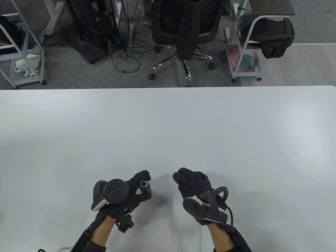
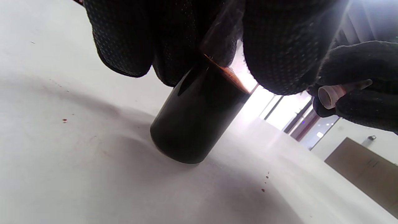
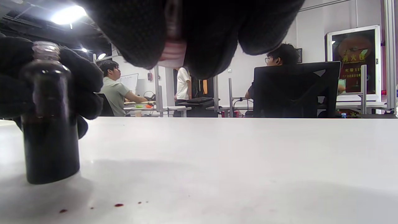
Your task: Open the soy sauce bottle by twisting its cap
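Note:
A small soy sauce bottle (image 1: 146, 187) of dark liquid stands upright on the white table (image 1: 168, 131) near the front edge. Its threaded neck (image 3: 46, 51) is bare, with no cap on it. My left hand (image 1: 137, 185) grips the bottle around its upper body; its fingers (image 2: 279, 46) wrap the bottle (image 2: 196, 121) above the liquid line. My right hand (image 1: 185, 179) is apart from the bottle, a little to its right, with fingers curled. It holds a pale pinkish cap (image 3: 172, 57), which also shows in the left wrist view (image 2: 329, 96).
Small dark sauce drops (image 1: 173, 194) lie on the table between the hands, also seen in the right wrist view (image 3: 118, 205). A black office chair (image 1: 183, 31) and white carts (image 1: 244, 52) stand beyond the table's far edge.

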### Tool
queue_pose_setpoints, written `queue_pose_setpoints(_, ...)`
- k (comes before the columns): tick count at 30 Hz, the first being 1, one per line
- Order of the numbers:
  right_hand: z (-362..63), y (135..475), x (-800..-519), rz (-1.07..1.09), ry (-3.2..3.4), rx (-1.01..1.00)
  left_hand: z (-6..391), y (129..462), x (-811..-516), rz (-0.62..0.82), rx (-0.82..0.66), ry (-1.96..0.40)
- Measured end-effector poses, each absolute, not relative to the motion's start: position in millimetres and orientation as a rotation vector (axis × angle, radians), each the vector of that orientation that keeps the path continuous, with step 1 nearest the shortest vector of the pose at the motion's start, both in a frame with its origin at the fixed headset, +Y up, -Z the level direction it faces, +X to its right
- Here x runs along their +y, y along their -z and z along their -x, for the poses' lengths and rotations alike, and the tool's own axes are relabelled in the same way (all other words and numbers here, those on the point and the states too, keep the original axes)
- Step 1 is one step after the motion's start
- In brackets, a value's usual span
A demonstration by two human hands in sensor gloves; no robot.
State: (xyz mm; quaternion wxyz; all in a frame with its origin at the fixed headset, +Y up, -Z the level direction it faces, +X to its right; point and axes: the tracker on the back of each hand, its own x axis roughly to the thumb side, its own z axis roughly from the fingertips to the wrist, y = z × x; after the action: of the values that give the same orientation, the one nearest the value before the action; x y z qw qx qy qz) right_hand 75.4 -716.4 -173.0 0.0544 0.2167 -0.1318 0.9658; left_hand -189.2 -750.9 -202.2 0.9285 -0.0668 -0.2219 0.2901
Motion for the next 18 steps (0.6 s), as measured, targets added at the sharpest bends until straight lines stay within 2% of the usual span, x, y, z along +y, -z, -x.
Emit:
queue_pose_setpoints(5, -73, 180, -724, -0.647, -3.022, -0.34, 191, 202, -750, 0.192, -0.495, -0.529)
queue_pose_setpoints(18, -79, 203, -752, -0.579, -3.191, -0.035, 209, 199, -739, 0.099, -0.465, -0.458)
